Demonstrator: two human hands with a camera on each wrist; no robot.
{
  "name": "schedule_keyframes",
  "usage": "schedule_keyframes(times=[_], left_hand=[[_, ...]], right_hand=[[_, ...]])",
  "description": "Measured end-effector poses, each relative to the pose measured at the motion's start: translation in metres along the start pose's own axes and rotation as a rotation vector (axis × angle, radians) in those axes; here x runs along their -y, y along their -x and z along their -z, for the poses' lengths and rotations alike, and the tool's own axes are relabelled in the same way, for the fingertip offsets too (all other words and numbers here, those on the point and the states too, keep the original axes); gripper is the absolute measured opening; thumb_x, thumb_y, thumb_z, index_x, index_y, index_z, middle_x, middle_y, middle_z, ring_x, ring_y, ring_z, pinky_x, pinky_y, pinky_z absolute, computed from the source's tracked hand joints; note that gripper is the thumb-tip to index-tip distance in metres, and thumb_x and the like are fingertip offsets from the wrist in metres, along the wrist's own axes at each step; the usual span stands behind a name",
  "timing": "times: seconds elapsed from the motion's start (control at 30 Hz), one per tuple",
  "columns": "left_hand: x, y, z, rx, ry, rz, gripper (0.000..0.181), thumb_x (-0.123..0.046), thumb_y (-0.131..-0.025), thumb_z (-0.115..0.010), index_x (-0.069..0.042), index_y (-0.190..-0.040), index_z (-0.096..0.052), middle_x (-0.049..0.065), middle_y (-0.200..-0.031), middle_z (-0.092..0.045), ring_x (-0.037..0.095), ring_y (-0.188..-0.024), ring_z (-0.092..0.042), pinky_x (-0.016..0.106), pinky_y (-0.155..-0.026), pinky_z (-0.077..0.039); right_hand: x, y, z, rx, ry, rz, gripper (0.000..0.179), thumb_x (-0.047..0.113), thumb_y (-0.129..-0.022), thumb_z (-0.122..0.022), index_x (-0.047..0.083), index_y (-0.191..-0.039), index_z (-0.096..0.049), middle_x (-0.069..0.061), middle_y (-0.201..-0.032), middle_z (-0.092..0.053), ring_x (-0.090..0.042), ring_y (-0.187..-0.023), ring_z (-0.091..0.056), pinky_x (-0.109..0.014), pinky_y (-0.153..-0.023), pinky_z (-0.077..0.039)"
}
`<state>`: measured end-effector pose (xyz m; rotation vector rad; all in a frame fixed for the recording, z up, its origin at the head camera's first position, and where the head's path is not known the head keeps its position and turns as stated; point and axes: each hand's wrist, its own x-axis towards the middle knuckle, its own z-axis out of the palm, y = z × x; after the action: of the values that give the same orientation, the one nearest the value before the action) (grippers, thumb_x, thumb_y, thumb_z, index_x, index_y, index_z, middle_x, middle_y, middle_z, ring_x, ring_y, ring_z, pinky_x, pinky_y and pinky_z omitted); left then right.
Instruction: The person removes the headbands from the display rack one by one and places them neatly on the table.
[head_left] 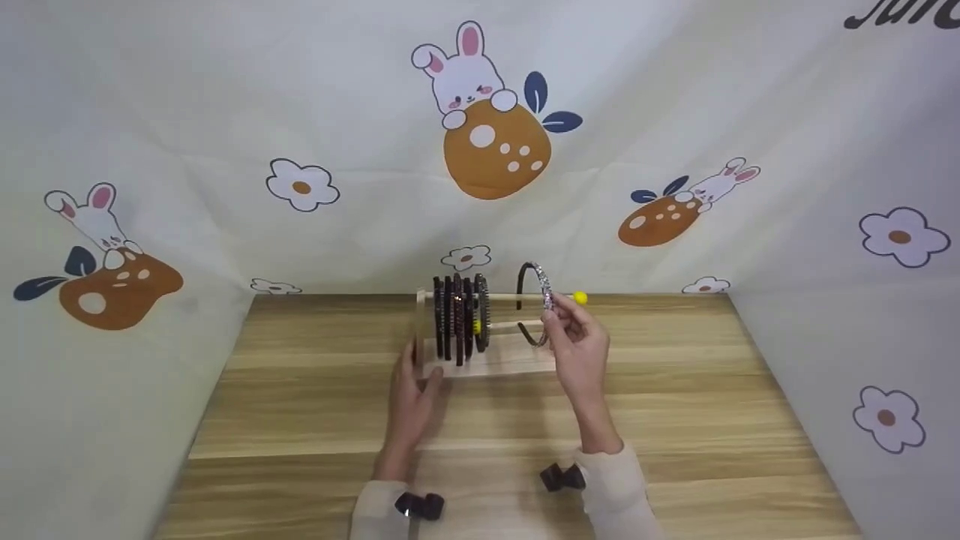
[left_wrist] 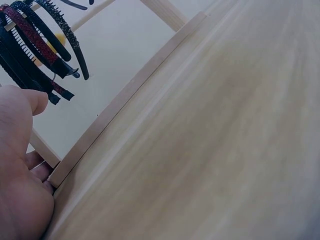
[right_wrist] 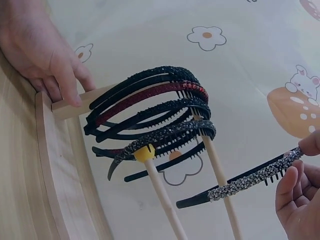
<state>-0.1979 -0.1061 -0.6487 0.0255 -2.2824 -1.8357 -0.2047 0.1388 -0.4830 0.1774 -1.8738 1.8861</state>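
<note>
A wooden headband rack (head_left: 517, 361) lies on the table with its rods pointing right. Several dark headbands (head_left: 459, 319), one of them red (right_wrist: 140, 97), hang close together toward its left end. My right hand (head_left: 581, 356) pinches a silver glittery headband (right_wrist: 240, 187) by its arch, over the rods and apart from the others. One rod's yellow ball tip (head_left: 580, 298) shows beyond that headband; a second yellow tip (right_wrist: 144, 152) sits among the dark ones. At the rack's left end my left hand (head_left: 412, 405) grips the wooden frame, thumb in front, fingers partly hidden behind.
The wood-grain table (head_left: 315, 420) reaches to a pale cloth backdrop (head_left: 352, 97) printed with rabbits and flowers, which rises behind and on both sides. A dark wrist device (head_left: 420, 505) is on the left sleeve, another (head_left: 562, 477) on the right.
</note>
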Motion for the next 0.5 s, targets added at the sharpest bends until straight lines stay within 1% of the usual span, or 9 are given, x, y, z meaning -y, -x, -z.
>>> schedule_keyframes(times=[0.07, 0.27, 0.37, 0.5], left_hand=[[0.000, 0.000, 0.000, 0.001, -0.006, 0.003, 0.078, -0.021, -0.113, -0.065, -0.011, -0.177, -0.022, 0.024, -0.179, -0.026, 0.050, -0.146, -0.053, 0.065, -0.114, -0.054], [0.001, 0.000, 0.001, -0.001, -0.005, 0.001, 0.078, -0.023, -0.113, -0.066, -0.015, -0.178, -0.022, 0.022, -0.180, -0.025, 0.050, -0.147, -0.052, 0.066, -0.115, -0.052], [0.001, 0.000, 0.001, -0.003, 0.000, -0.004, 0.078, -0.022, -0.113, -0.066, -0.016, -0.178, -0.022, 0.022, -0.179, -0.028, 0.049, -0.145, -0.054, 0.065, -0.114, -0.053], [0.000, 0.000, 0.001, -0.002, 0.010, 0.005, 0.079, -0.022, -0.112, -0.066, -0.016, -0.178, -0.022, 0.022, -0.175, -0.035, 0.045, -0.142, -0.058, 0.061, -0.113, -0.056]], right_hand=[[0.000, -0.001, 0.002, -0.010, 0.010, -0.001, 0.028, -0.010, -0.100, -0.070, -0.018, -0.126, -0.072, -0.004, -0.092, -0.070, -0.008, -0.076, -0.062, -0.015, -0.062, -0.053], [0.000, -0.004, 0.007, -0.028, 0.008, -0.009, 0.028, -0.012, -0.099, -0.070, -0.019, -0.126, -0.071, -0.003, -0.092, -0.070, -0.008, -0.076, -0.062, -0.016, -0.063, -0.054], [-0.001, -0.005, 0.010, -0.037, 0.003, -0.009, 0.028, -0.012, -0.099, -0.070, -0.020, -0.126, -0.070, -0.003, -0.092, -0.070, -0.007, -0.074, -0.062, -0.016, -0.063, -0.055], [-0.003, -0.006, 0.015, -0.045, -0.003, -0.003, 0.028, -0.013, -0.099, -0.069, -0.021, -0.126, -0.069, -0.002, -0.091, -0.070, -0.010, -0.074, -0.064, -0.016, -0.063, -0.056]])
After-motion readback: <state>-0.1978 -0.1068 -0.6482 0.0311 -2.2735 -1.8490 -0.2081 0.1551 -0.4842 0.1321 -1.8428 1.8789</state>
